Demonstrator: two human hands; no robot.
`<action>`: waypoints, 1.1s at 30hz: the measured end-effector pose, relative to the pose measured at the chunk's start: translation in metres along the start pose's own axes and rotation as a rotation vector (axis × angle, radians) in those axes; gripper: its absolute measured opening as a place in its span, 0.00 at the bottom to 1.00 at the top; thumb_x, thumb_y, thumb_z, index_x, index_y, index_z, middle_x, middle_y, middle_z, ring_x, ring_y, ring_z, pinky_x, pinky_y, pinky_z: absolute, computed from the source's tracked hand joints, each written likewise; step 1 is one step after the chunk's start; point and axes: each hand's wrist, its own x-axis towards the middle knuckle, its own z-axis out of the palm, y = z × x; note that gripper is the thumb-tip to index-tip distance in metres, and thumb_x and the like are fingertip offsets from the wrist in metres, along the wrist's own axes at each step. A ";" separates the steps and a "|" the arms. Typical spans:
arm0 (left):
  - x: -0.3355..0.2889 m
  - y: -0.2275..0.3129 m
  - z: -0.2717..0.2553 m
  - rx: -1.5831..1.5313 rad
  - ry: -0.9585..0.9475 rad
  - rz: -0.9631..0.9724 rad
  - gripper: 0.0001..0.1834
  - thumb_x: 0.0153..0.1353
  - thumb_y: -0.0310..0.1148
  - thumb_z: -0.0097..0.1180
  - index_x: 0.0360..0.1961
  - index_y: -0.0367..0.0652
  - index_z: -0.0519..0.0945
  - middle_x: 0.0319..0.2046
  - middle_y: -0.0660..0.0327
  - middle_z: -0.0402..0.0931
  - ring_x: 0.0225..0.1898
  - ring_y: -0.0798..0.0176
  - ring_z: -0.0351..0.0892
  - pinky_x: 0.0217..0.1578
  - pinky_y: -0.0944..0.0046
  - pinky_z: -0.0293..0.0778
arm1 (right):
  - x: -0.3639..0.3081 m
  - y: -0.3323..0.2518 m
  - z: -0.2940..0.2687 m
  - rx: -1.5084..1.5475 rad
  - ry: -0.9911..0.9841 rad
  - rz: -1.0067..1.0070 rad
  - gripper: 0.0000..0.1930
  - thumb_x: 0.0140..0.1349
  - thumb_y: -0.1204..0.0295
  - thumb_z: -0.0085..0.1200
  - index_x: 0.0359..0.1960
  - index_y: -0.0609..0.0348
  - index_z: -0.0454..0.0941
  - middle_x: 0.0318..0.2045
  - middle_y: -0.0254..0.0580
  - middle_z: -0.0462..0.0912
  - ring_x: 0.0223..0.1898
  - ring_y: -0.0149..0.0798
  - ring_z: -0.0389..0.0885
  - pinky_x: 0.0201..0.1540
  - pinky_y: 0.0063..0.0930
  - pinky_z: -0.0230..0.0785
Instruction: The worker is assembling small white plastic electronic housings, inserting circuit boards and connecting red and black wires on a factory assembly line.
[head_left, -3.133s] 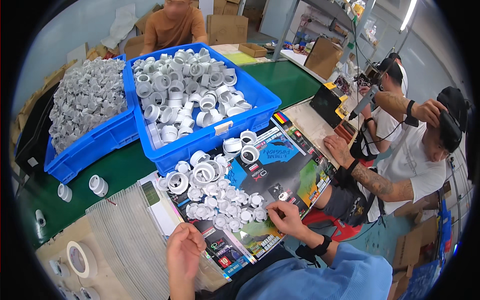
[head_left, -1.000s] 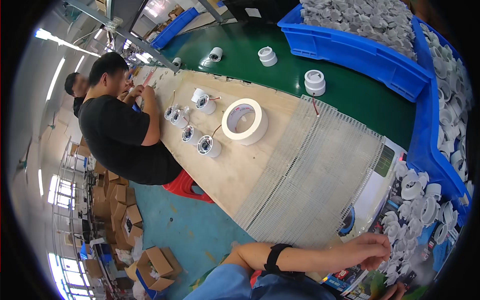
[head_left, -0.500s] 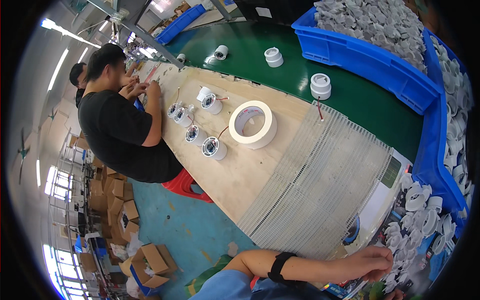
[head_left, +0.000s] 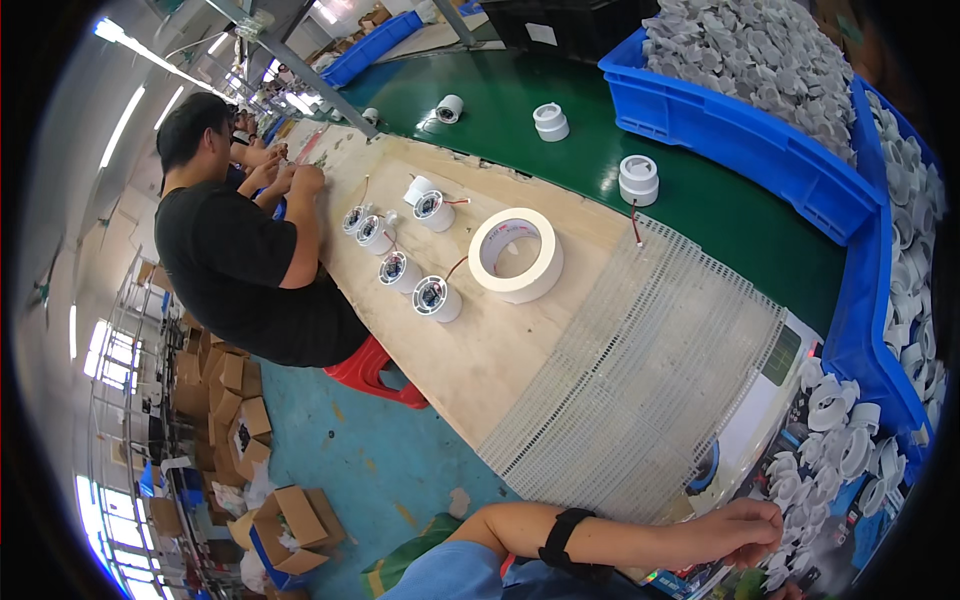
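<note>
The left hand (head_left: pixel 745 530) is lying low at the near right, fingers curled loosely over the pile of white plastic rings (head_left: pixel 835 440) on the printed board (head_left: pixel 770 420); whether it is pinching one cannot be told. A black wristband (head_left: pixel 562 540) is sitting on its forearm. The right hand is staying out of view. Just left of the rings a white mesh mat (head_left: pixel 650 370) is covering the wooden bench (head_left: pixel 480 350), with a roll of tape (head_left: pixel 515 255) farther left beside small round fittings (head_left: pixel 432 297). Blue bins (head_left: pixel 740 115) of grey parts are standing at the far right. A person in a black shirt (head_left: pixel 240 270) is working at the far left.
</note>
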 end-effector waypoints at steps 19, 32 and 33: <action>-0.003 0.003 0.004 0.037 -0.008 -0.001 0.11 0.62 0.38 0.45 0.27 0.44 0.71 0.17 0.69 0.69 0.18 0.77 0.65 0.18 0.75 0.57 | -0.005 0.016 -0.002 0.029 0.000 0.008 0.07 0.63 0.79 0.53 0.41 0.70 0.77 0.35 0.50 0.80 0.36 0.39 0.77 0.42 0.29 0.70; -0.005 0.000 0.011 -0.067 -0.072 -0.003 0.11 0.61 0.39 0.46 0.27 0.43 0.71 0.17 0.68 0.67 0.19 0.76 0.64 0.19 0.74 0.58 | -0.005 0.013 -0.007 -0.073 -0.005 -0.035 0.07 0.63 0.78 0.53 0.41 0.68 0.76 0.33 0.50 0.79 0.32 0.37 0.75 0.38 0.29 0.69; -0.004 -0.003 0.009 -0.069 -0.052 -0.007 0.11 0.61 0.39 0.46 0.27 0.43 0.71 0.17 0.68 0.67 0.19 0.76 0.64 0.19 0.74 0.58 | -0.004 0.015 -0.003 -0.050 -0.008 0.025 0.08 0.64 0.76 0.52 0.41 0.68 0.76 0.33 0.50 0.79 0.32 0.38 0.75 0.38 0.30 0.69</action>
